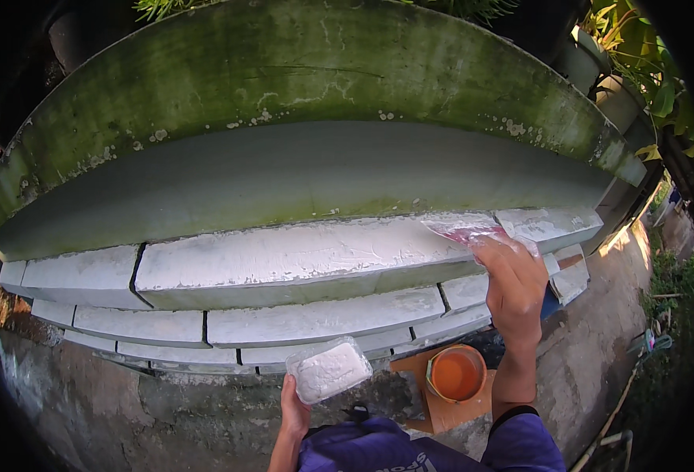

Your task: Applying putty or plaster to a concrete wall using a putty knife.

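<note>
My right hand (513, 277) is closed round a putty knife (473, 233) with a reddish blade smeared white. The blade lies against the top of a long pale concrete block (300, 258), toward its right end. White paste is spread thinly over that block's upper face, with rough streaks near the blade. Low in the middle, my left hand (294, 407) grips the edge of a clear plastic tray (367, 364). White paste (331, 371) fills the tray. Fingers under the tray are partly hidden.
Below the top block, more pale blocks (331, 316) form stepped rows with dark gaps. An orange bucket (457, 373) stands on a brown board (411, 366) near my right forearm. A mossy green curved wall (284, 71) overhangs at the back. Pots and leafy plants (661, 79) are far right.
</note>
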`<state>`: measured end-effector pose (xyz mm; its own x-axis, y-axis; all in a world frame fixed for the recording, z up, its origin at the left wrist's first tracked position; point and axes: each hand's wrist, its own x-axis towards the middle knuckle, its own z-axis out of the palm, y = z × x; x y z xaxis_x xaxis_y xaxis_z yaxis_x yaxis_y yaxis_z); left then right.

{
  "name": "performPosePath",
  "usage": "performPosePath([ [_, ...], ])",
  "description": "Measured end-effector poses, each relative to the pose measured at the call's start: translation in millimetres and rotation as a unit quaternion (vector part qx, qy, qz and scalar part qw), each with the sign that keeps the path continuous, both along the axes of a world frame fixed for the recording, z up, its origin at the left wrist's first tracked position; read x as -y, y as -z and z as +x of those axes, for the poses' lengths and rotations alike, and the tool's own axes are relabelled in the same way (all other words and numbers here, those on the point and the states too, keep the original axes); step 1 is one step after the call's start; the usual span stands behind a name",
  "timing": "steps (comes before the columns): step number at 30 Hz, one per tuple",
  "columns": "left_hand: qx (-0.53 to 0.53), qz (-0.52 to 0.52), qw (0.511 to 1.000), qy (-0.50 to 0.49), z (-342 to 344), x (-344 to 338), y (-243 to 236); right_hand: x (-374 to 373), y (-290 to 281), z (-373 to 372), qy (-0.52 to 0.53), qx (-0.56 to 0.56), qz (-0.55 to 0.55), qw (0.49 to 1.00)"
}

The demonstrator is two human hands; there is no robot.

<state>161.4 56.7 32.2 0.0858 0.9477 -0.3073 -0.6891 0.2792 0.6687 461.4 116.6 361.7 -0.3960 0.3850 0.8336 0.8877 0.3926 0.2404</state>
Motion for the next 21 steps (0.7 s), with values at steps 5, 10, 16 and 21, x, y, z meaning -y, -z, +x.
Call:
performPosePath([
  [5, -0.021, -0.004, 1.0, -0.001, -2.5, 3.7, 5.8, -5.7, 38.4, 8.5, -0.025, 0.037, -0.086, 0.995],
  [10, -0.037, 0.0, 0.999, 0.001, -6.2, 4.3, 15.0, 9.4, 46.9, 18.8, -0.02, 0.007, -0.066, 0.998],
  [16, -0.043, -0.011, 0.999, -0.013, -12.1, 1.8, 15.1, -7.7, 45.4, 11.3, -0.027, -0.015, -0.038, 0.999],
  [21, -0.052, -0.009, 0.998, -0.031, -18.8, 4.8, 12.4, 3.1, 58.2, 19.6, -0.034, -0.025, -0.049, 0.998],
])
